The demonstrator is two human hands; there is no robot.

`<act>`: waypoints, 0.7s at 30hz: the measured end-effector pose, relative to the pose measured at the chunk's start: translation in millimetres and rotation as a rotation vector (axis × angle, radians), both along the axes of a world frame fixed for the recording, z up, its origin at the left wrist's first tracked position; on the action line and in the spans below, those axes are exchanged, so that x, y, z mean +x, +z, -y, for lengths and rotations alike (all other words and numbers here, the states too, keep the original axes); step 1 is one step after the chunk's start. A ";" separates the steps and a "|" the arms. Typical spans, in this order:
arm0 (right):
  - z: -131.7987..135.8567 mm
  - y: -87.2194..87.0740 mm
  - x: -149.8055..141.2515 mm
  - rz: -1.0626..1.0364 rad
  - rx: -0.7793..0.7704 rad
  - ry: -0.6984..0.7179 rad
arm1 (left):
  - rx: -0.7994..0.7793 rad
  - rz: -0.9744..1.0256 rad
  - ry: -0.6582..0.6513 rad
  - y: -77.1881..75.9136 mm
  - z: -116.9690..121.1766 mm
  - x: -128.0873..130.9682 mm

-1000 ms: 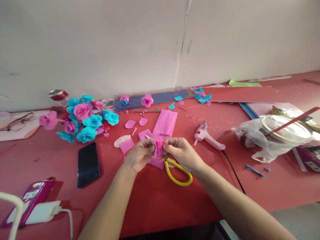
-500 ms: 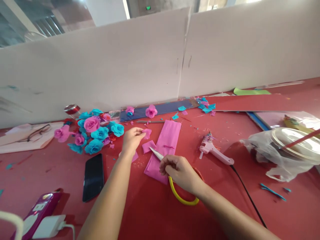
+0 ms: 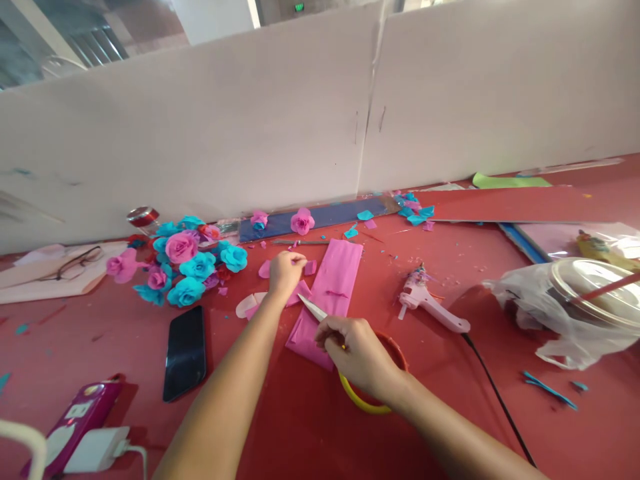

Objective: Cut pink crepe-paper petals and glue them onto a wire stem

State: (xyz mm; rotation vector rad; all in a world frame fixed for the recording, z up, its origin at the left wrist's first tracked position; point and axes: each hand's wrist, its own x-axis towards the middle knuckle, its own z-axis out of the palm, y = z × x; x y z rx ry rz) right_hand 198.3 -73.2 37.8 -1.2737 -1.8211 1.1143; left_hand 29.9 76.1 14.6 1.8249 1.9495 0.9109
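My left hand (image 3: 286, 275) pinches a small pink paper piece (image 3: 311, 267) at its fingertips, above the red table. Several more pink pieces lie beside and under that hand, among them a petal-like piece (image 3: 264, 269) to its left. My right hand (image 3: 357, 353) is closed around scissors (image 3: 367, 403) with a yellow and red handle, their silver blades together and pointing up-left. Beneath the blades is a folded strip of pink crepe paper (image 3: 341, 267), with a thin pink scrap on it. The tip touches or overlaps a pink square; I cannot tell which.
Blue and pink paper flowers (image 3: 199, 265) stand at left, near a black phone (image 3: 185, 353) and a purple power strip (image 3: 87, 413). A glue gun (image 3: 433, 307) with its cord lies right, before a bagged tub (image 3: 595, 293). A white partition (image 3: 200, 140) rises behind.
My left hand has moved right with the pink piece, uncovering a pink piece to its left. My right hand and the scissors have stayed nearly in place.
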 end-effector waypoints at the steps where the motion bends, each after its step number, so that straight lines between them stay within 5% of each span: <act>1: -0.3 0.4 0.4 0.032 0.009 -0.010 | 0.023 0.009 0.008 4.2 2.9 -9.0; 7: -2.4 5.2 3.1 0.417 0.087 -0.020 | 0.044 -0.112 0.112 14.5 43.6 -55.4; 14: 18.3 18.5 30.7 0.863 0.220 0.045 | -0.101 -0.401 -0.062 -3.4 71.3 -30.4; 21: 49.5 -16.6 41.2 0.791 0.313 -0.054 | -0.167 -0.279 -0.031 -4.6 59.0 -21.0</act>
